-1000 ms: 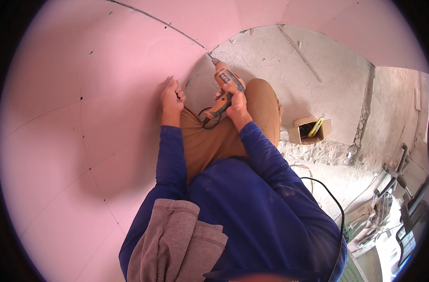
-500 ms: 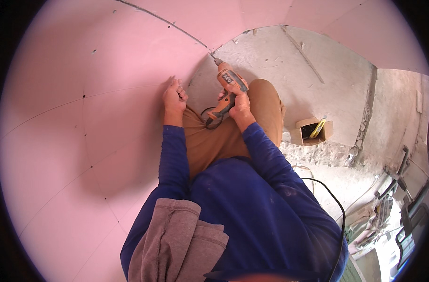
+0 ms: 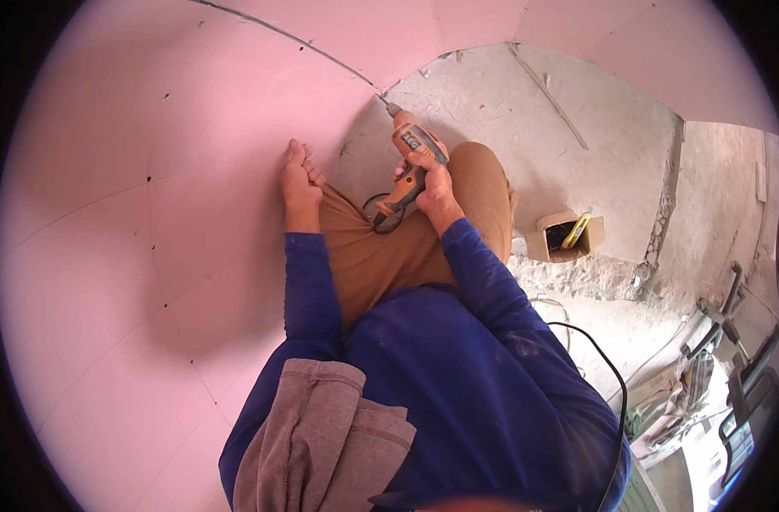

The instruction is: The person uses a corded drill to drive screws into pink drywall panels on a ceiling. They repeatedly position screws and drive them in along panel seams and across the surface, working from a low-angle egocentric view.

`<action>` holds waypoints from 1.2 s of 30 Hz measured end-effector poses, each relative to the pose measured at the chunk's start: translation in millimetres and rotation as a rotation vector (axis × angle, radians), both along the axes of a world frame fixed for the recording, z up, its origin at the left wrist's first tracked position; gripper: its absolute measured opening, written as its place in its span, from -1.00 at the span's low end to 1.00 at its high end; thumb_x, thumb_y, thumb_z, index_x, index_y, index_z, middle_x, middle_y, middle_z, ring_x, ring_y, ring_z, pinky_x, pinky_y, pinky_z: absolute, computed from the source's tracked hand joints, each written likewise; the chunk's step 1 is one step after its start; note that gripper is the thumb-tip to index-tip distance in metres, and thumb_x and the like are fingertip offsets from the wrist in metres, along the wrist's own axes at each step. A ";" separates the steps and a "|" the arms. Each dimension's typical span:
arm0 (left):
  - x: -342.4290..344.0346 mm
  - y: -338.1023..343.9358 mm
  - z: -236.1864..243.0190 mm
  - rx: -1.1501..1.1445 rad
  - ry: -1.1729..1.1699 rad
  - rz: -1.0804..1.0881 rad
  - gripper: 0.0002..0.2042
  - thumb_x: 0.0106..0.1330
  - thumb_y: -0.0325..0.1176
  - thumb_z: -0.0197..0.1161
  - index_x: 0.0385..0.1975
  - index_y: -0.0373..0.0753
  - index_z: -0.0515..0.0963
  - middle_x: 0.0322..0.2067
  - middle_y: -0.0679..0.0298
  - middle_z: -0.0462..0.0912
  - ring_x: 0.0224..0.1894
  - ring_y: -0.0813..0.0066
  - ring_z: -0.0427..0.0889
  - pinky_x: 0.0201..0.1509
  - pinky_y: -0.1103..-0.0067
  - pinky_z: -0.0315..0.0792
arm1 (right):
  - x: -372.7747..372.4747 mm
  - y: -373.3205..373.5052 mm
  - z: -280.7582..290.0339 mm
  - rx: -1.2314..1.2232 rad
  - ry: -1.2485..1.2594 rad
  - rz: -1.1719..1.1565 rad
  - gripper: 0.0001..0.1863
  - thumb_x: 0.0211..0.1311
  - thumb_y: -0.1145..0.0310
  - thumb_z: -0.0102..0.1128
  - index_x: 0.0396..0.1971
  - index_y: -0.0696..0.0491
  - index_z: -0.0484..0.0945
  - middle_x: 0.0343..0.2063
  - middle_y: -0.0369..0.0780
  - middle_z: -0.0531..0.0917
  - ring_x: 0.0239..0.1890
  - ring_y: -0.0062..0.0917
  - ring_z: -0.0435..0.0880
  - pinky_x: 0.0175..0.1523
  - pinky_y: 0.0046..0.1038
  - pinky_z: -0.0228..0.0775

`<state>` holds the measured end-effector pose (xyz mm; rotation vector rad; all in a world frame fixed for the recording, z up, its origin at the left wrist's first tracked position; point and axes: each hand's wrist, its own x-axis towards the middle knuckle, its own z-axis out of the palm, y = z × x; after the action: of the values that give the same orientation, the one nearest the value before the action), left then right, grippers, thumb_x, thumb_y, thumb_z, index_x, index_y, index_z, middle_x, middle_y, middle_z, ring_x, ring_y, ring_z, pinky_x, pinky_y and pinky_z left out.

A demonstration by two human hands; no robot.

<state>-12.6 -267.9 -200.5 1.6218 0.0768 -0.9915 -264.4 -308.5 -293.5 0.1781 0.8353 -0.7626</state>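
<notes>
The person's right hand (image 3: 432, 183) was wrapped around the handle of an orange-and-black power drill (image 3: 419, 145), its fingers closed firmly about the grip. The drill lay slantwise above the grey concrete floor (image 3: 492, 102), its nose and slim metal bit (image 3: 383, 101) directed at the corner where the dark seam between the smooth pink wall boards (image 3: 210, 188) ran down to the floor's far edge. Whether the bit touched the boards could not be told. A black cord (image 3: 398, 225) looped at the foot of the handle, over brown trousers (image 3: 389, 264).

The left hand (image 3: 301, 177) was half closed, fingers loosely curled, just beside the bottom edge of the left-hand board; whether it pinched anything small, or touched the board, could not be made out.

Right of the person's knee, by the crumbled near edge of the concrete, stood a small open brown cardboard box (image 3: 536, 246). A yellow cutter knife (image 3: 577, 230) leaned in it, one end jutting over the rim; the dark contents beneath were too small to tell. Farther off, near the floor's far edge, lay a thin straight strip (image 3: 547, 96).
</notes>
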 end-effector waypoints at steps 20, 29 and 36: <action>4.5 -9.6 -5.7 0.074 0.028 -0.013 -0.63 0.54 -0.04 0.43 0.17 -0.08 0.62 -0.41 0.48 0.47 -0.63 0.69 0.11 -0.59 0.59 0.07 | -3.9 -9.8 9.1 -0.128 0.160 0.003 -0.41 0.22 0.58 0.42 0.26 0.13 0.46 -0.38 -0.06 0.70 -0.44 -0.22 0.76 -0.31 -0.11 0.72; -19.3 -63.8 -70.6 0.206 -0.003 -0.341 -0.84 0.53 -0.17 0.40 -0.06 -0.04 0.67 -0.59 0.53 0.28 -0.67 0.68 0.16 -0.61 0.58 0.08 | -11.9 -3.8 22.8 -0.193 0.164 -0.058 -0.37 0.24 0.59 0.40 0.31 0.14 0.41 -0.33 -0.04 0.71 -0.37 -0.18 0.79 -0.25 -0.07 0.74; -42.3 -144.6 -145.3 0.323 0.109 -0.299 -0.73 0.61 -0.09 0.29 -0.35 -0.03 0.49 -0.62 0.51 0.19 -0.66 0.59 0.15 -0.59 0.51 0.03 | -10.6 -1.6 20.9 -0.184 0.180 -0.081 -0.46 0.22 0.60 0.40 0.20 0.16 0.45 -0.36 -0.05 0.72 -0.39 -0.20 0.79 -0.27 -0.12 0.72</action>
<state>-54.9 -412.5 -345.8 1.9097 0.0720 -1.3512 -275.0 -310.1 -272.6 -0.0221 0.9269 -0.9370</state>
